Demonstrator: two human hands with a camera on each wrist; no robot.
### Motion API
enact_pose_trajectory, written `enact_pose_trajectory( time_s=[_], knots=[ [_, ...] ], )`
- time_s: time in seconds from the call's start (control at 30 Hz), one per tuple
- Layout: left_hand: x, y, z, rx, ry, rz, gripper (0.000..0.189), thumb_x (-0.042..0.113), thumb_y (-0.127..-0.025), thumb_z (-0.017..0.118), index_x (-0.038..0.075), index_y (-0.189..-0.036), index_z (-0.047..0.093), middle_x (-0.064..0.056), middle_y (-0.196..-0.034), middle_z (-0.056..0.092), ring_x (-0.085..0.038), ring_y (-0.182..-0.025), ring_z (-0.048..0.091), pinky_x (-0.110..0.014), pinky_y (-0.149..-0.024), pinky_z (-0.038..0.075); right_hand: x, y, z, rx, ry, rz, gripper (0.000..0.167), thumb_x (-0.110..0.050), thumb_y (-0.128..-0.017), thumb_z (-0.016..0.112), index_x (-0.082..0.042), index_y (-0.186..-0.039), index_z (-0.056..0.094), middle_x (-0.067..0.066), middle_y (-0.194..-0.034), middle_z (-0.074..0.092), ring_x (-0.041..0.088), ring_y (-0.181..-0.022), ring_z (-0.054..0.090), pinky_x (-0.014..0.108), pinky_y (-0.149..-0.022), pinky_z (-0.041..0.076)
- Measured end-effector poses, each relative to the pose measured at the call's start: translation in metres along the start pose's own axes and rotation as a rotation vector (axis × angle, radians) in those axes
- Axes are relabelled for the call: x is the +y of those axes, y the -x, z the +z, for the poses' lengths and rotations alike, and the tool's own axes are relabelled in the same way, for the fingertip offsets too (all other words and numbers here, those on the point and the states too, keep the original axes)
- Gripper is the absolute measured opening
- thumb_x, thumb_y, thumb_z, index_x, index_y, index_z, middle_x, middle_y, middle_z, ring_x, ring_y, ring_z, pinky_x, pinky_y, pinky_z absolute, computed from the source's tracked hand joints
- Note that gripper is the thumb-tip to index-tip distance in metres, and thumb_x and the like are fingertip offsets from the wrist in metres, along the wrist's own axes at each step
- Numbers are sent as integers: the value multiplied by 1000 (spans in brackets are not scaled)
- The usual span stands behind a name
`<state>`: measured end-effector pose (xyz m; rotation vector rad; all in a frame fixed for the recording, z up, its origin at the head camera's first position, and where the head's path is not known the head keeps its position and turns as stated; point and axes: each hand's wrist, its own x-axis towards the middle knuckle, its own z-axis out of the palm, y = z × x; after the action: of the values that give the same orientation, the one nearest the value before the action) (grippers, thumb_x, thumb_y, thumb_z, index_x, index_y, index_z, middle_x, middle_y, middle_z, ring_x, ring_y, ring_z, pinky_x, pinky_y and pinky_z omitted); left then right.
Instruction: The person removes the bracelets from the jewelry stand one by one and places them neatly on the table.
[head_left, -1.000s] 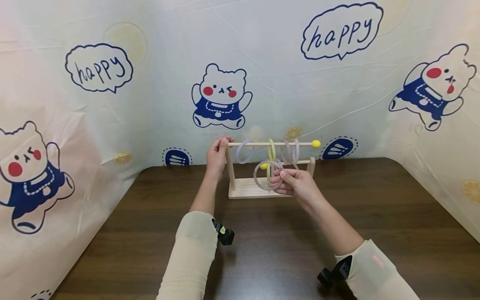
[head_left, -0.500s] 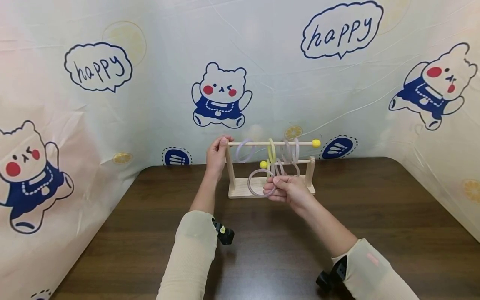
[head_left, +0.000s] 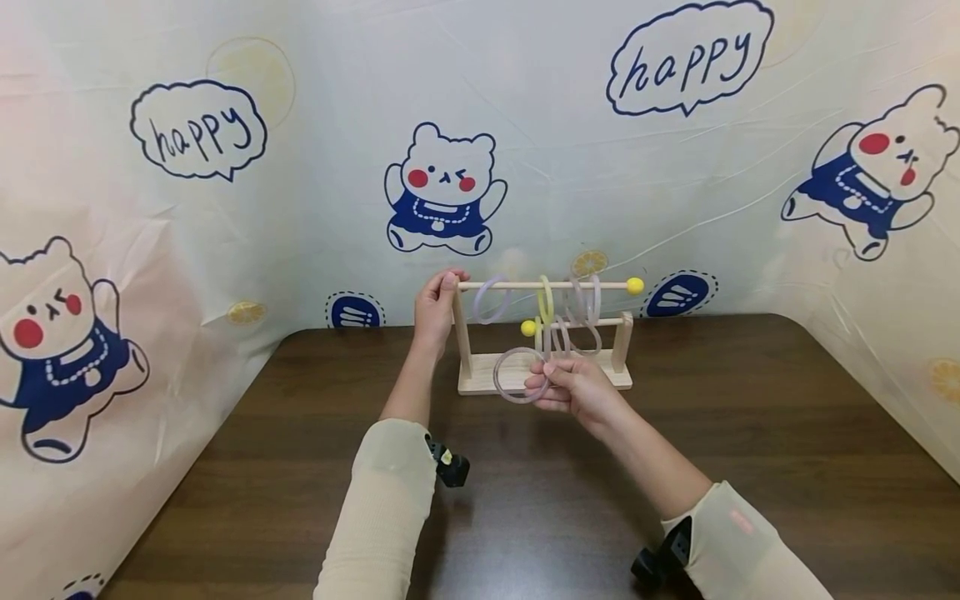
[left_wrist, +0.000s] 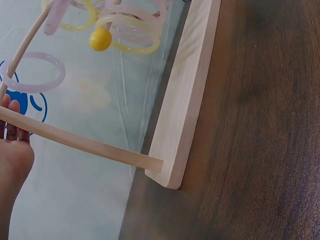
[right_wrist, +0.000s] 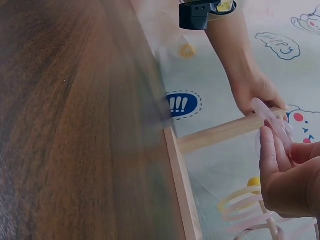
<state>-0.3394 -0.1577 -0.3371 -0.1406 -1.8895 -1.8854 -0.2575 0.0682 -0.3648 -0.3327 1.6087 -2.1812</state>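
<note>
A wooden ring rack (head_left: 480, 385) stands on the table with two rods, each tipped with a yellow ball. My left hand (head_left: 435, 315) grips the top of its left post, thumb in front. My right hand (head_left: 581, 390) pinches a translucent pale purple ring (head_left: 517, 401) by its right side, in front of the rack's base. On the upper rod hang a lilac ring (left_wrist: 30, 89) near the left post, a yellow ring (head_left: 547, 302) mid-rod and pale rings (head_left: 596, 302) farther right. Several more rings, yellow and pale, hang on the lower rod behind my right hand.
The dark wooden table (head_left: 375, 533) spreads in front of the rack. A printed cloth (head_left: 322, 200) with bears and lettering rises behind and on both sides. The yellow ball (head_left: 635, 286) of the upper rod points right; the lower rod's ball (head_left: 528, 328) points left.
My right hand has moved the purple ring down, slightly left and away from the rings on the lower rod. My left hand keeps its hold on the post.
</note>
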Motion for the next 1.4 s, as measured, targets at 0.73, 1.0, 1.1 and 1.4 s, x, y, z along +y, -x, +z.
enact_pose_trajectory(
  time_s=[0.73, 1.0, 1.1, 1.4],
  knots=[
    [7, 0, -1, -28, 27, -11, 36, 25, -97, 48, -5, -112, 60, -18, -111, 61, -24, -105, 52, -27, -88, 38, 12, -1, -2, -25, -4, 54, 24, -4, -99, 37, 15, -109, 49, 6, -78, 68, 15, -72, 67, 31, -70, 53],
    [28, 13, 1, -28, -6, 8, 33, 18, -98, 45, -8, -113, 58, -23, -112, 59, -27, -106, 51, -26, -87, 38, 19, -3, -2, -22, 3, 68, 29, -3, -99, 37, 21, -114, 44, 6, -77, 67, 14, -71, 67, 29, -67, 53],
    [27, 13, 0, -26, 2, 10, 33, 19, -98, 46, -8, -113, 59, -23, -111, 59, -26, -105, 52, -25, -87, 38, 23, -2, -1, -27, 11, 81, 31, -4, -99, 37, 22, -116, 42, 6, -78, 67, 14, -72, 66, 29, -68, 53],
    [26, 12, 2, -26, -1, -2, 34, 20, -98, 46, -8, -112, 59, -22, -111, 60, -29, -106, 51, -27, -87, 38, 31, -1, -1, -14, 28, 109, 24, -3, -98, 40, 13, -108, 53, 9, -81, 67, 16, -74, 67, 30, -70, 53]
  ],
)
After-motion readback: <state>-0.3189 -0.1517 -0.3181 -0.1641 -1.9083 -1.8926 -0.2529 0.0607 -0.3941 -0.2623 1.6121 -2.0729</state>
